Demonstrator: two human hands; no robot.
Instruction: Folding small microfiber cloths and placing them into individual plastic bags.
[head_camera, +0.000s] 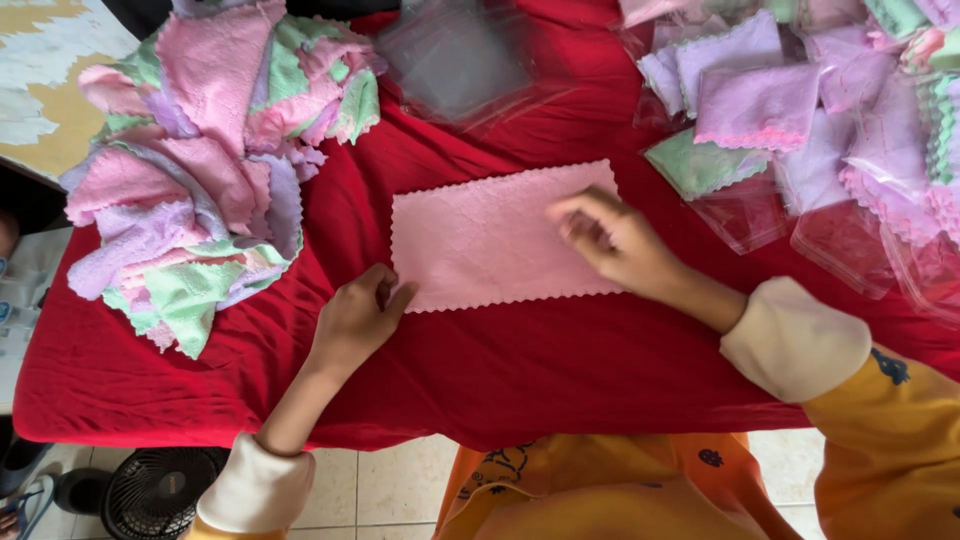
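A pink cloth (490, 240) with scalloped edges lay spread flat in the middle of the table (560, 370), which was covered in red fabric. The left hand (352, 322) rested at the cloth's near left corner, its fingers curled together and touching the edge; whether they pinched the cloth could not be told. The right hand (612, 240) lay on top of the cloth near its right end, fingers bent and close together, pressing down rather than gripping. To the left sat a heap of loose cloths (200, 160) in pink, lilac and green. Clear plastic bags (460, 62) lay at the far edge, just beyond the pink cloth. On the right, a spread of bagged cloths (800, 120) covered the table. A black fan (155, 492) stood on the tiled floor below
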